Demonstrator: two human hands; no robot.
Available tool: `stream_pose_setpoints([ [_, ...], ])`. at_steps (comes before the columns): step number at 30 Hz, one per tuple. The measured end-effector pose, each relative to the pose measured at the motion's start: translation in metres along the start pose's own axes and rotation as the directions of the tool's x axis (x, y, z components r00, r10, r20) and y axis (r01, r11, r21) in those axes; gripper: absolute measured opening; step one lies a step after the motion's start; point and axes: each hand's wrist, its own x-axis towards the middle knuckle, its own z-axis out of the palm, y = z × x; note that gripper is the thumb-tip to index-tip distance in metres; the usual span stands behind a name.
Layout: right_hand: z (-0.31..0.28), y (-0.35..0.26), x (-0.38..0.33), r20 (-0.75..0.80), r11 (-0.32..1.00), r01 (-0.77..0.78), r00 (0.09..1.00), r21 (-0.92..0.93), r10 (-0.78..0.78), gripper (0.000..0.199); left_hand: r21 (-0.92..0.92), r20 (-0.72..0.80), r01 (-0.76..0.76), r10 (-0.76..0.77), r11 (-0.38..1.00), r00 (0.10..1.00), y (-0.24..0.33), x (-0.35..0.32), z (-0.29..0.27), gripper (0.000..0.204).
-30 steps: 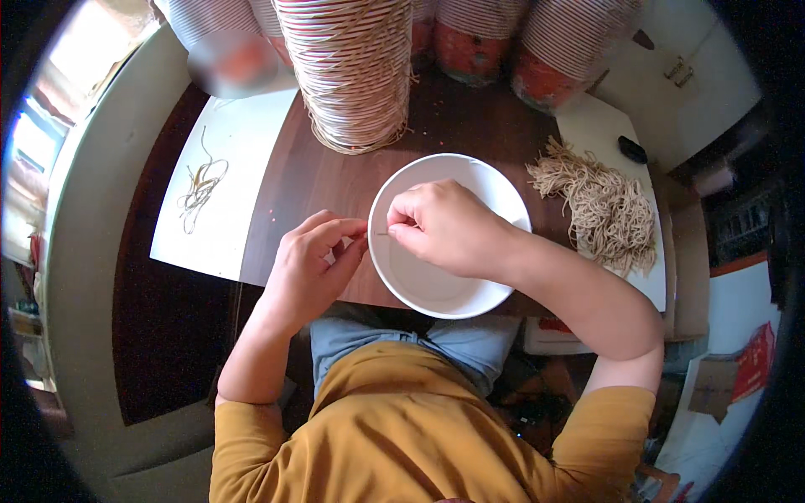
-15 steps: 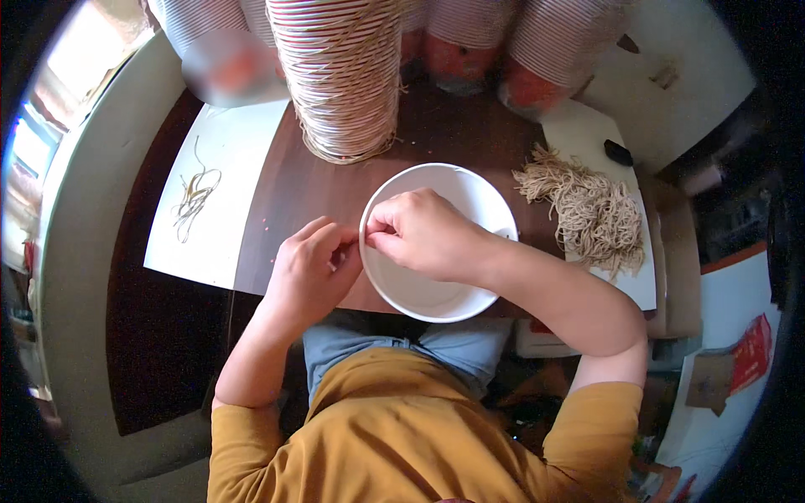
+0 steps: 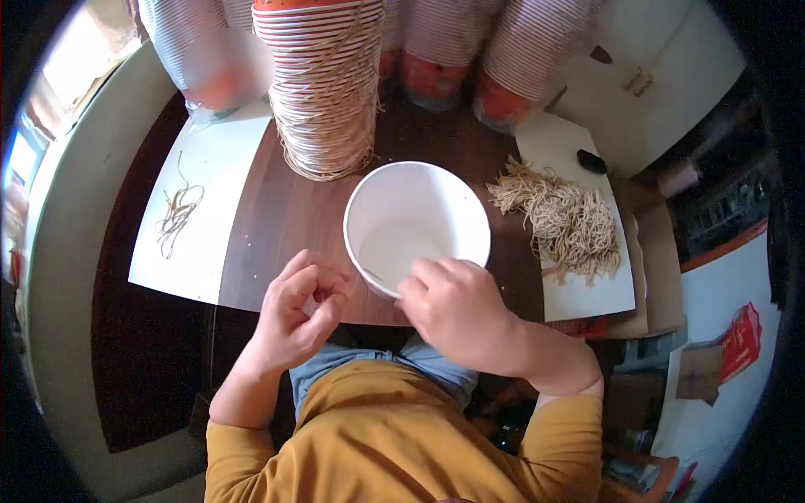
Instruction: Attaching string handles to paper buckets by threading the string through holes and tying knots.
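Dark wooden table [image 3: 277,218], seen from above. Right hand [image 3: 457,306] grips the near rim of a white bowl [image 3: 417,225], fingertips hidden; left hand [image 3: 295,312] loosely curled, contents unclear. Beyond: string pile [image 3: 563,220] on white sheet [image 3: 587,289], stacked cups [image 3: 323,84] cut off.

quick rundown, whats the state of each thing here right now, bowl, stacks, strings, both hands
white bowl: upright, empty, at the table's near edge
right hand: gripping the bowl's near rim
left hand: fingers curled together, off the bowl
tied bowl stack: nested, bound with string
tan string pile: loose heap on a white sheet
few strings: loose on the left white sheet
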Motion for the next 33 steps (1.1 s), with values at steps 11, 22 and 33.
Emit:
stream_pose_setpoints([
  [11,0.013,0.001,-0.01,-0.375,0.983,-0.178,0.909,0.047,0.182,0.02,-0.562,0.059,0.008,0.03,0.827,0.998,-0.014,0.02,0.036,0.011],
  [22,0.025,-0.033,-0.016,-0.379,0.892,-0.037,0.897,0.45,0.229,0.011,0.01,-0.035,-0.246,0.247,0.969,0.968,-0.019,0.016,0.038,0.018],
  [33,0.024,-0.026,-0.032,-0.322,0.932,0.075,0.946,0.354,0.047,0.019,0.266,0.215,-0.715,0.683,0.647,0.698,-0.028,0.022,0.028,0.031],
])
